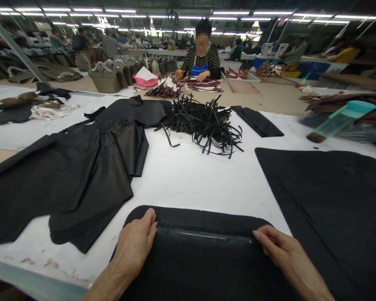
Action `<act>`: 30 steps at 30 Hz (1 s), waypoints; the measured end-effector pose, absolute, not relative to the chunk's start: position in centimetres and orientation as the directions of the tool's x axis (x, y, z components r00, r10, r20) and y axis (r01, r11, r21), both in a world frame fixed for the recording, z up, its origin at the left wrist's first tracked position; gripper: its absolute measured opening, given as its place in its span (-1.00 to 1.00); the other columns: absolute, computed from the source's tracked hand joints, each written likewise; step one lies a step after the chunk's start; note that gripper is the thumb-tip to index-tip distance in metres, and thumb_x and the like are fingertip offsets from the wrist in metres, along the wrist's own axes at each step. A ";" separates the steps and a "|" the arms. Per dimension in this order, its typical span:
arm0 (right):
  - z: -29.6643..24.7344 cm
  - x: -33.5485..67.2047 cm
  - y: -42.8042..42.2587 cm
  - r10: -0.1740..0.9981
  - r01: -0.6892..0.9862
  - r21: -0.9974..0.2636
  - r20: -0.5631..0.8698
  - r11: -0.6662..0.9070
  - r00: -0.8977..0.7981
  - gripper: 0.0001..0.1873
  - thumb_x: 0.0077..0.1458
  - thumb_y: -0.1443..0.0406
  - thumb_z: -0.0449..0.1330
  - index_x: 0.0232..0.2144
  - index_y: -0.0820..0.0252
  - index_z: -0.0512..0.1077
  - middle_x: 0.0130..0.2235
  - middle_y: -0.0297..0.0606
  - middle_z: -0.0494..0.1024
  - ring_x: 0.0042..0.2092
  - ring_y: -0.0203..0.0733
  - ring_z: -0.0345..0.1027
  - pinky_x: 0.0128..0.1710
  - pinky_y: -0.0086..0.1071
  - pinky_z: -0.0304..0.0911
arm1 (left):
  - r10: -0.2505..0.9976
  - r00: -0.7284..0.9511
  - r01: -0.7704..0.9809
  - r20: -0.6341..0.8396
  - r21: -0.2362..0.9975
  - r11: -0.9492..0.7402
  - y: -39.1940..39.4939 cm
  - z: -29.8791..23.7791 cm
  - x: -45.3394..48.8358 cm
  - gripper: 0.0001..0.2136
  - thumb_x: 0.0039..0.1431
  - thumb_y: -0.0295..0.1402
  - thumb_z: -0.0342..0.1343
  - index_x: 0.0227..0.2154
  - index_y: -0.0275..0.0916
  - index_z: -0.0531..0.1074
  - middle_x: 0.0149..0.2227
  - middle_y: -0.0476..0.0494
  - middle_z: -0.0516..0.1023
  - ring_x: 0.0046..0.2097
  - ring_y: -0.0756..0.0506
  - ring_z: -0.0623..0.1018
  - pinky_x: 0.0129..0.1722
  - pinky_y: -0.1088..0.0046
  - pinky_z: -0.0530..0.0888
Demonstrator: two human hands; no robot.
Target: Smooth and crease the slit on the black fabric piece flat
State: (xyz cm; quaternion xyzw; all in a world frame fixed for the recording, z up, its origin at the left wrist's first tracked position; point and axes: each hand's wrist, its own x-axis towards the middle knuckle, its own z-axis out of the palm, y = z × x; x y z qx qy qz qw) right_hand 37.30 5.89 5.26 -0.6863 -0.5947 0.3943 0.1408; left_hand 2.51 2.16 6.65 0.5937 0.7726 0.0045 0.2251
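In front of me lies a black fabric panel [203, 267] with rounded far corners, its near part running out of view. A shiny strip [203, 235] crosses it just below the far edge. My left hand [136, 242] is closed on the panel's left edge near the corner, thumb on top. On the opposite side, my right hand [278, 244] pinches the panel near its right corner, beside the strip's end. Fingers under the material are hidden.
Crumpled black fabric pieces [78, 175] spread over the left. A heap of black strips [203, 121] lies beyond the panel. Large black sheets [326, 196] and a teal-lidded bottle [341, 121] are at right. A co-worker [202, 54] sits across the table behind maroon pieces [203, 83].
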 end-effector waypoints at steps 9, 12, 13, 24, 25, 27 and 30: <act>7.2 36.6 5.8 0.957 0.685 -0.680 -0.274 -0.262 0.094 -0.51 -0.06 -0.17 0.03 -0.45 0.09 0.39 -0.56 -0.36 0.31 -0.48 -0.15 0.19 -0.50 -0.40 0.10 | 1.000 0.004 0.969 -0.019 0.247 0.001 1.0 5.4 3.3 -0.75 0.18 -0.60 -0.22 -0.35 -0.23 0.33 -0.28 -0.10 0.39 -0.21 -0.10 0.40 -0.20 0.37 0.33; 6.0 36.4 6.0 0.973 0.734 -0.651 -0.225 -0.191 0.053 -0.55 0.00 -0.11 -0.01 -0.54 0.11 0.33 -0.60 -0.39 0.22 -0.51 -0.19 0.12 -0.51 -0.41 0.04 | 0.991 0.133 0.974 0.029 0.180 -0.136 0.6 5.1 3.4 -0.70 0.10 -0.67 -0.19 -0.30 -0.28 0.39 -0.25 -0.16 0.43 -0.19 -0.13 0.41 -0.16 0.30 0.40; 5.5 36.3 6.0 0.973 0.745 -0.643 -0.228 -0.176 0.034 -0.55 0.02 -0.09 -0.02 -0.57 0.12 0.30 -0.61 -0.39 0.19 -0.52 -0.20 0.10 -0.53 -0.41 0.01 | 0.985 0.169 0.976 0.020 0.138 -0.170 0.4 5.1 3.5 -0.70 0.07 -0.68 -0.18 -0.28 -0.30 0.40 -0.24 -0.18 0.44 -0.19 -0.14 0.43 -0.16 0.28 0.42; 4.0 36.4 5.7 0.964 0.769 -0.617 -0.265 -0.170 0.001 -0.59 0.10 -0.02 -0.06 -0.57 0.12 0.23 -0.61 -0.42 0.13 -0.51 -0.21 0.04 -0.53 -0.40 -0.07 | 0.923 0.384 0.878 0.000 -0.309 -0.365 -1.3 4.3 3.9 -0.42 -0.02 -0.69 -0.13 0.12 -0.23 0.17 -0.11 -0.33 0.44 -0.08 -0.22 0.46 -0.10 0.23 0.45; 4.2 36.3 5.7 0.964 0.764 -0.622 -0.267 -0.171 -0.001 -0.59 0.11 -0.02 -0.06 -0.58 0.12 0.22 -0.60 -0.43 0.13 -0.51 -0.21 0.04 -0.53 -0.40 -0.07 | 0.920 0.391 0.870 0.003 -0.327 -0.368 -1.3 4.2 4.1 -0.40 -0.02 -0.69 -0.12 0.13 -0.21 0.16 -0.13 -0.34 0.43 -0.10 -0.24 0.46 -0.12 0.20 0.45; 4.5 36.2 5.7 0.964 0.752 -0.637 -0.267 -0.170 -0.008 -0.59 0.11 -0.01 -0.06 -0.59 0.12 0.20 -0.60 -0.43 0.13 -0.51 -0.22 0.04 -0.53 -0.41 -0.07 | 0.917 0.399 0.859 0.008 -0.354 -0.371 -1.2 4.2 4.5 -0.40 -0.03 -0.68 -0.08 0.13 -0.19 0.17 -0.17 -0.37 0.43 -0.12 -0.29 0.46 -0.15 0.14 0.46; 5.0 35.9 5.7 0.965 0.744 -0.647 -0.264 -0.168 -0.012 -0.62 0.11 0.02 -0.07 -0.58 0.13 0.19 -0.60 -0.43 0.14 -0.51 -0.23 0.05 -0.54 -0.41 -0.08 | 0.925 0.380 0.866 0.008 -0.355 -0.353 -1.2 4.3 4.9 -0.36 -0.08 -0.70 -0.05 0.11 -0.14 0.21 -0.19 -0.34 0.43 -0.13 -0.30 0.45 -0.18 0.14 0.46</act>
